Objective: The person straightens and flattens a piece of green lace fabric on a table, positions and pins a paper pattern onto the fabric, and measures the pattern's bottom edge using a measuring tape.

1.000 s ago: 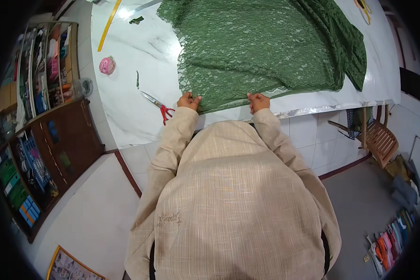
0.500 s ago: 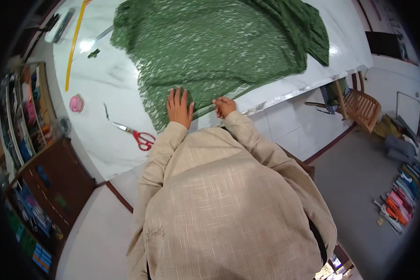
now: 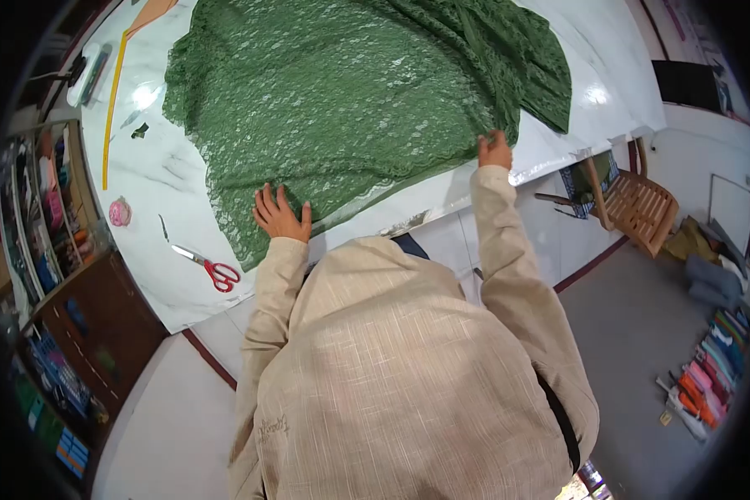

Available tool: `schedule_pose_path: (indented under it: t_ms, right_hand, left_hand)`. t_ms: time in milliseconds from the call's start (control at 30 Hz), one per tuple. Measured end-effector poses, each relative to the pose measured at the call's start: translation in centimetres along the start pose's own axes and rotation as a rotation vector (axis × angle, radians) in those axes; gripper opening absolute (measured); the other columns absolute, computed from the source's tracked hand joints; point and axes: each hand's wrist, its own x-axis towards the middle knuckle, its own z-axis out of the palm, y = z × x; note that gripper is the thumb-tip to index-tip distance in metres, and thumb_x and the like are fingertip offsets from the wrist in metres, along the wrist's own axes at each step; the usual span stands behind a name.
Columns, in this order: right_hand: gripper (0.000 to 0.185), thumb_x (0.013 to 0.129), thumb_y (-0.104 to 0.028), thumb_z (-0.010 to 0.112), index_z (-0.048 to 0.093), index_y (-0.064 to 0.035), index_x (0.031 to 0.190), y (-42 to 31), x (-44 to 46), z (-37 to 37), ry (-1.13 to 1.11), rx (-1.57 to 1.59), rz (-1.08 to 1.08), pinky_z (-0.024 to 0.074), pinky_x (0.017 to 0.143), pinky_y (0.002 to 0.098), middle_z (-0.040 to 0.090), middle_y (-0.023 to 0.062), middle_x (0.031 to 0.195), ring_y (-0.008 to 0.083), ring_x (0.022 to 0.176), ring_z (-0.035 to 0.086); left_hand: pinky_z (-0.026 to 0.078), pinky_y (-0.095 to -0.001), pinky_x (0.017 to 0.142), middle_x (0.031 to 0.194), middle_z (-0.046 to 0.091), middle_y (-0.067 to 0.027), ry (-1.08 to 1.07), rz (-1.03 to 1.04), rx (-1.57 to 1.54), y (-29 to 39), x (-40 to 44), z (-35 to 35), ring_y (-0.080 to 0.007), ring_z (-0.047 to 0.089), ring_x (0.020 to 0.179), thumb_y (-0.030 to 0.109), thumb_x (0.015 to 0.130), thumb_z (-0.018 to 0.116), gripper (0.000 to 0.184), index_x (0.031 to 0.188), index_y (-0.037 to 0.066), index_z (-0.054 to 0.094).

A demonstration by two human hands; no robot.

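A green lace fabric lies spread over the white marbled table, its near edge running close to the table's front. My left hand rests on its near left corner with the fingers spread. Farther right, my right hand is closed on the fabric's edge, fingertips pinched together. Red-handled scissors lie left of the fabric, blades partly spread. Beyond them are a small dark slim tool and a pink round item.
A yellow ruler and a dark green scrap lie on the table's left side. A wooden chair stands off the right front edge. Folded clothes are stacked on the floor at right; a brown cabinet stands at left.
My right hand has moved right and away from me along the fabric's edge, to its right end. My left hand stays on the near left corner. The camera view has shifted slightly.
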Motion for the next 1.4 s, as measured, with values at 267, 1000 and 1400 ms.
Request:
schedule_pose_path:
  t_ms: [267,1000,1400]
  right_hand:
    - [0.017,0.077,-0.032,0.057,0.06,-0.017,0.083,2.5,8.3,2.0,-0.183,-0.166,-0.159,0.0467,0.06,0.0445,0.064,0.0074,0.07,0.0331,0.068,0.06]
    - [0.011,0.068,-0.008,0.059,0.054,-0.0084,0.078,-3.9,-3.1,0.9,-0.275,0.189,-1.285,0.0369,0.067,0.0361,0.046,0.0084,0.081,0.0261,0.075,0.042]
    - [0.012,0.069,-0.01,0.06,0.058,-0.0089,0.081,-7.7,-6.6,3.8,-0.454,0.211,-1.307,0.0359,0.07,0.0342,0.047,0.0067,0.083,0.025,0.078,0.042]
  left_hand:
    - [0.003,-0.0619,0.1,0.146,0.003,-0.0197,0.099,-0.283,0.175,2.7,-0.4,3.4,-0.0403,-0.001,0.133,0.054,0.085,0.037,0.079,0.14,0.004,0.011]
    - [0.031,-0.043,0.089,0.113,0.05,-0.0094,0.197,0.072,-0.072,7.5,-2.6,3.5,-0.0309,0.043,0.107,0.021,0.074,0.061,0.027,0.099,0.011,0.058]
    - [0.032,-0.0411,0.087,0.111,0.051,-0.0049,0.275,-0.02,-0.102,6.7,-3.4,3.0,-0.0271,0.045,0.106,0.023,0.072,0.064,0.027,0.096,0.014,0.061]
